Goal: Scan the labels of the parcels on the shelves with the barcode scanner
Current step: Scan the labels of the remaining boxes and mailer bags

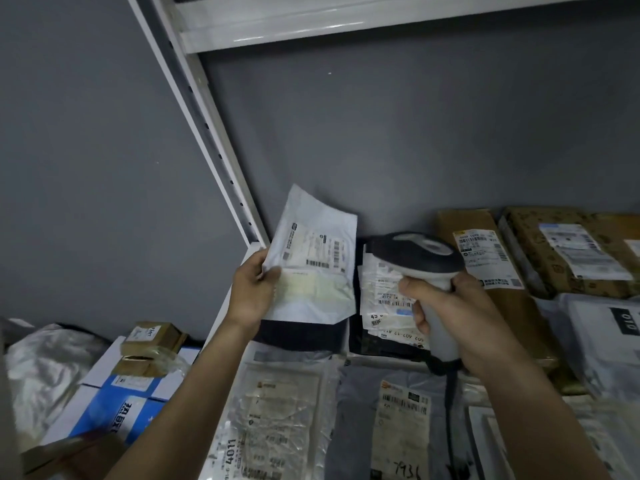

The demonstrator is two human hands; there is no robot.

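Two bare hands up over shelf: left hand (pixel 254 289) pinching left edge of one flat white plastic mailer parcel (pixel 313 261), label (pixel 313 249) facing up, lifted clear; right hand (pixel 450 306) wrapped round grip of one grey-and-black handheld barcode scanner (pixel 420 258), head just right of mailer. On white metal shelf (pixel 242 268): two brown cardboard boxes (pixel 485 258) far right, one black bag with crumpled labels (pixel 384 306) under scanner, two clear bagged parcels (pixel 277 417) near. Left, off shelf: one blue-and-white carton (pixel 117 407), two small brown boxes (pixel 152 337).
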